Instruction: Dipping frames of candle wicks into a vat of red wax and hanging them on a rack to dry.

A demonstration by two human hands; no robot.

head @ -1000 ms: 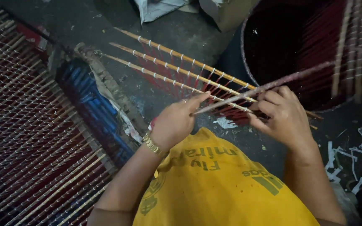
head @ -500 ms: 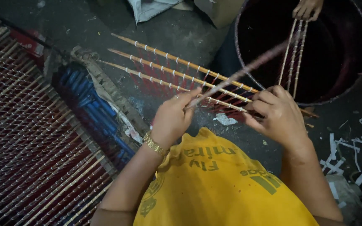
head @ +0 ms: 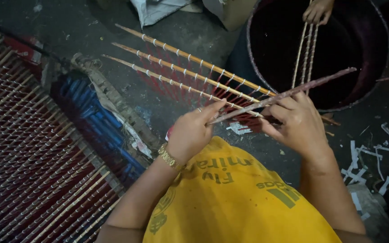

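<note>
**Desk:** What do the hands hold?

**Operator:** I see the left hand [head: 190, 132] pinching the near tip of a thin reddish stick [head: 284, 94], forefinger stretched along it. The right hand [head: 293, 123] has its fingers curled shut around the stick's middle, pressing it against a lashed rack of three bamboo rods [head: 190, 74] strung with red thread. The stick rises to the right, its far end over the rim of a large dark drum [head: 257, 76].

**Desk:** Room around them?

**Operator:** Tight. The rack's near end lies under the right hand; its far ends fan out over bare concrete floor [head: 194, 31] at upper left, the only open patch I can find. A broad mat of finished racks [head: 28, 144] fills the left edge, a blue bundle [head: 93, 117] just beside it. Another person's hand [head: 317, 11] grips three rods inside the drum. White paper scraps [head: 374, 157] litter the right.
</note>
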